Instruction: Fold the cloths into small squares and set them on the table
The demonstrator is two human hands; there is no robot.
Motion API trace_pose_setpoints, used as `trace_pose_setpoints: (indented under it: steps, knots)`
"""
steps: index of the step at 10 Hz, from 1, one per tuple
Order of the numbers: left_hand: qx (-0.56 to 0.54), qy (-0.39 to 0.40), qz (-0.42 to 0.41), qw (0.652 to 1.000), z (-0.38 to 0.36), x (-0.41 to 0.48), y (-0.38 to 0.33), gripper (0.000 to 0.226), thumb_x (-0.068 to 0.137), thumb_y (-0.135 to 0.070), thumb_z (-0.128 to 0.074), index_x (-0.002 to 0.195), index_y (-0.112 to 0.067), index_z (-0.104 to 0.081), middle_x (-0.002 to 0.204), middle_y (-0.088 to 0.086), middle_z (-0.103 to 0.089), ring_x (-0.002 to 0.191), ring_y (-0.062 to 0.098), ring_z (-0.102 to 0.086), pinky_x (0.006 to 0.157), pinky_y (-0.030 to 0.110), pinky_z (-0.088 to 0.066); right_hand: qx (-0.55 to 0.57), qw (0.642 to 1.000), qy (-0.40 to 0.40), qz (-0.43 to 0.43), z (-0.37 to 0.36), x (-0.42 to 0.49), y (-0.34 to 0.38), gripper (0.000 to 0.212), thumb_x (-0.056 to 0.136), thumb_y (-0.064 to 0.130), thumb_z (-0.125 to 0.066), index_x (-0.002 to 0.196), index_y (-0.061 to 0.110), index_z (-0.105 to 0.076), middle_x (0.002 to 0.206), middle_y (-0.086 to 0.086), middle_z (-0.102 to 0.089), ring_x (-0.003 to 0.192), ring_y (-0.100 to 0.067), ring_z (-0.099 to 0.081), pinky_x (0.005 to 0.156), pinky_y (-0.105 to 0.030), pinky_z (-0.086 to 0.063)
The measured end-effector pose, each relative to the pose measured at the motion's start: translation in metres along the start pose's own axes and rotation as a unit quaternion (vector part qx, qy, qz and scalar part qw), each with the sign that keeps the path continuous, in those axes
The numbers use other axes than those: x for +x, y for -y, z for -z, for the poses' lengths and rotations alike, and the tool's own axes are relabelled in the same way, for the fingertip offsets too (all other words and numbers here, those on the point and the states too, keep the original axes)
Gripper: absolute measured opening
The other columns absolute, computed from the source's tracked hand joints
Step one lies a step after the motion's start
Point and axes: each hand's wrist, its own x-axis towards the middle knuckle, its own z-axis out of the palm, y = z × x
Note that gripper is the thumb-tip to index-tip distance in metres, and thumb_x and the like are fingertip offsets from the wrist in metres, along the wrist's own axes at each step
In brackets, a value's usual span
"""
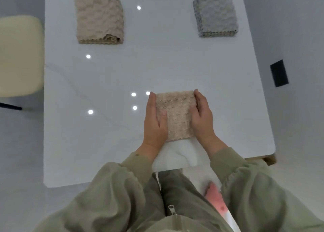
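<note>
Two hands, left hand [155, 119] and right hand [203, 116], press straight, joined fingers against the beige cloth [175, 114] near the table [105, 82] front (squaring it, seemingly), so even inward pressure suits.

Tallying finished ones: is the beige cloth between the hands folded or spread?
Folded: the beige fluffy cloth forms a small, compact rectangle, not a spread sheet.

Open tabletop [157, 65] lane between far-left beige cloth [99, 20], far-right grey cloth [215, 15].
</note>
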Motion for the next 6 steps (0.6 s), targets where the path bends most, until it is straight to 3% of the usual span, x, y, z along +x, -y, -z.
trace_pose_setpoints:
  steps: [2,4,5,6]
  knots:
    - [0.011,-0.025,-0.013,1.000,-0.007,-0.005,0.000,0.063,0.094,-0.036,-0.027,0.149,-0.009,-0.014,0.156,0.003,-0.018,0.142,0.004,-0.015,0.115,0.015,-0.012,-0.001,1.000,0.006,0.009,0.006,-0.001,-0.005,0.052,0.089,0.027,-0.042,0.138,0.011,-0.042,0.133,0.009,-0.047,0.120,0.002,-0.044,0.097,-0.003,-0.032]
    - [0.023,-0.035,0.000,0.999,-0.016,-0.004,-0.003,0.060,0.095,-0.027,-0.031,0.149,-0.009,-0.012,0.156,0.004,-0.016,0.144,0.008,-0.014,0.117,0.023,-0.013,-0.028,0.999,0.019,0.019,-0.002,-0.009,-0.006,0.058,0.088,0.025,-0.040,0.143,0.008,-0.033,0.146,-0.002,-0.039,0.134,-0.011,-0.036,0.110,-0.022,-0.029]
    - [0.035,-0.042,-0.015,0.998,-0.016,-0.002,-0.001,0.060,0.095,-0.027,-0.033,0.148,-0.015,-0.009,0.157,0.004,-0.011,0.145,0.010,-0.010,0.117,0.024,-0.010,-0.024,1.000,0.006,0.012,-0.001,-0.007,-0.006,0.057,0.092,0.027,-0.039,0.145,0.008,-0.030,0.149,-0.003,-0.036,0.136,-0.012,-0.033,0.111,-0.024,-0.028]
    - [0.166,-0.017,-0.067,0.984,-0.008,0.002,-0.011,0.060,0.094,-0.028,-0.032,0.149,-0.014,-0.012,0.158,0.006,-0.006,0.146,0.015,-0.002,0.118,0.032,-0.002,-0.090,0.996,0.022,0.009,0.015,-0.003,0.003,0.055,0.099,0.026,-0.038,0.149,0.011,-0.019,0.153,0.001,-0.029,0.140,-0.009,-0.025,0.114,-0.022,-0.020]
